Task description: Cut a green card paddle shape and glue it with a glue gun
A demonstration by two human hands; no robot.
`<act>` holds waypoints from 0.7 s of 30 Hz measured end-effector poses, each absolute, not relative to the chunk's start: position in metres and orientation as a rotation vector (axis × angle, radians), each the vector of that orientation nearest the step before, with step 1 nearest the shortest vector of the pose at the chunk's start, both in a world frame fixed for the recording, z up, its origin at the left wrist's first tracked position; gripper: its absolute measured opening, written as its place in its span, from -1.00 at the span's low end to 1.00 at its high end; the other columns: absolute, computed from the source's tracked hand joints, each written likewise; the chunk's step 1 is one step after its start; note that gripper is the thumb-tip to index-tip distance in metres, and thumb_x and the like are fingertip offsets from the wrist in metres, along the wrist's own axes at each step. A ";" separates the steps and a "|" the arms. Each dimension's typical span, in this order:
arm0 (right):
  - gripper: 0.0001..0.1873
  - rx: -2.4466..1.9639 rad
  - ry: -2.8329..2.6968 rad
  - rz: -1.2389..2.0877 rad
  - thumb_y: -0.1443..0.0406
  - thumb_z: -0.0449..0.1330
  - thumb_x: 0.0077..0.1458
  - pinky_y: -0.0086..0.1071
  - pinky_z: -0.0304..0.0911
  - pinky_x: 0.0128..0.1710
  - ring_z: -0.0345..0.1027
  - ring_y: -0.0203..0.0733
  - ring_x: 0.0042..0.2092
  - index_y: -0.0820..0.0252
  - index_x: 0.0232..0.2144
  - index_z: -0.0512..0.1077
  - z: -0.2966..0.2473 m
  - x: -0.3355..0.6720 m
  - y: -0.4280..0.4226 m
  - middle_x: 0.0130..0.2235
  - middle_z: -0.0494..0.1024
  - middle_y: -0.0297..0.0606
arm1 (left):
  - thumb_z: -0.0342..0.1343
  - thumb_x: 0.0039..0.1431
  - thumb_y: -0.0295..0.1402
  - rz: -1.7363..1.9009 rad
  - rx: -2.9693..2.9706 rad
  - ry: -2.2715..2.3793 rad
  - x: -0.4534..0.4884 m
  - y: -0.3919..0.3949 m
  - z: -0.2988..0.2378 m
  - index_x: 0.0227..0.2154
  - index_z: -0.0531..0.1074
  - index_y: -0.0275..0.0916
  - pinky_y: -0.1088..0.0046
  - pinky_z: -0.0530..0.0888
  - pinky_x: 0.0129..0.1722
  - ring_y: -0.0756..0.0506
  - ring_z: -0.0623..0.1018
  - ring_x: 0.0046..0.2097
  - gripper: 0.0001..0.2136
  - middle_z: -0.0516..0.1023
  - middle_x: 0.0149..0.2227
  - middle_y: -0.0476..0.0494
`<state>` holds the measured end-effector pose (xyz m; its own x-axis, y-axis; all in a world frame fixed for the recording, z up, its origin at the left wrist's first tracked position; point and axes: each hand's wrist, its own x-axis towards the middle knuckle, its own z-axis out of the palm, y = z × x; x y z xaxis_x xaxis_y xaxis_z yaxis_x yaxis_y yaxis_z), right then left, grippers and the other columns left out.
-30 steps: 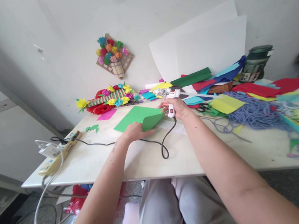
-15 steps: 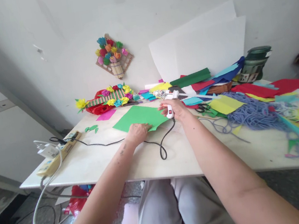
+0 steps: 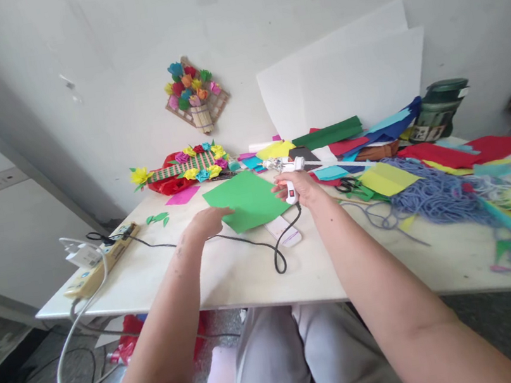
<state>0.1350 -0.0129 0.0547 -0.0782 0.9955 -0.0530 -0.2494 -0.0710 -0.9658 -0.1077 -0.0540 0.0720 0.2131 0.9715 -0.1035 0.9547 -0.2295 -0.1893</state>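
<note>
Paper [image 3: 248, 192], bright green and in one sheet, is laid near the middle of the table [image 3: 239, 277]. Its left side is reached by an outstretched finger of the left hand [image 3: 206, 222]; the other fingers are partly hidden, so whether anything is pinched cannot be told. A white glue gun [image 3: 290, 189] is gripped by its handle in the right hand [image 3: 303, 187], fingers curled around it, nozzle end pointed left. The sheet is probably light and rather limp, easily creased or slid, and is best lifted by an edge or corner. The gun is likely rigid and heavier, best held by the handle, with its cord [image 3: 280, 261] left slack. At far right a lidded dark green jar [image 3: 438, 113] is seen; its contents cannot be made out. On the far wall [image 3: 123, 77] a small slatted holder [image 3: 202, 120] is mounted, with paper flowers [image 3: 186, 85] massed above it.
</note>
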 end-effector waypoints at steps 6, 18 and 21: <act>-0.87 -1.127 -1.019 1.466 0.33 0.18 -0.09 -0.43 0.26 -0.68 0.32 -0.26 -0.68 0.32 -0.44 0.36 0.052 0.137 -0.011 -0.63 0.46 -0.25 | -0.10 0.12 -0.14 0.016 -2.318 -1.916 -0.076 -0.059 0.081 0.10 0.23 -0.07 0.26 0.32 -0.04 -0.25 0.38 0.04 -0.53 0.37 0.06 -0.13; -0.84 -1.236 -0.963 1.587 0.32 0.20 -0.02 -0.44 0.30 -0.68 0.32 -0.28 -0.67 0.29 -0.38 0.31 0.048 0.137 -0.008 -0.65 0.39 -0.35 | -0.22 0.03 0.16 0.173 -2.647 -1.866 -0.053 -0.049 0.029 0.23 -0.11 -0.20 0.15 0.04 0.15 -0.24 -0.10 0.27 -0.22 -0.18 0.28 -0.14; -0.79 -1.198 -0.981 1.588 0.31 0.23 -0.04 -0.44 0.31 -0.67 0.34 -0.28 -0.65 0.29 -0.35 0.31 0.048 0.135 -0.009 -0.64 0.39 -0.36 | -0.24 0.04 0.15 0.161 -2.654 -1.848 -0.056 -0.048 0.028 0.23 -0.10 -0.19 0.15 0.05 0.14 -0.24 -0.09 0.27 -0.24 -0.17 0.28 -0.13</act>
<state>0.1348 -0.0091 0.0479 -0.1356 0.9541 -0.2670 -0.1885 -0.2894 -0.9384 -0.0560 -0.0477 0.0278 0.3452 0.9286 -0.1362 0.9382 -0.3455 0.0223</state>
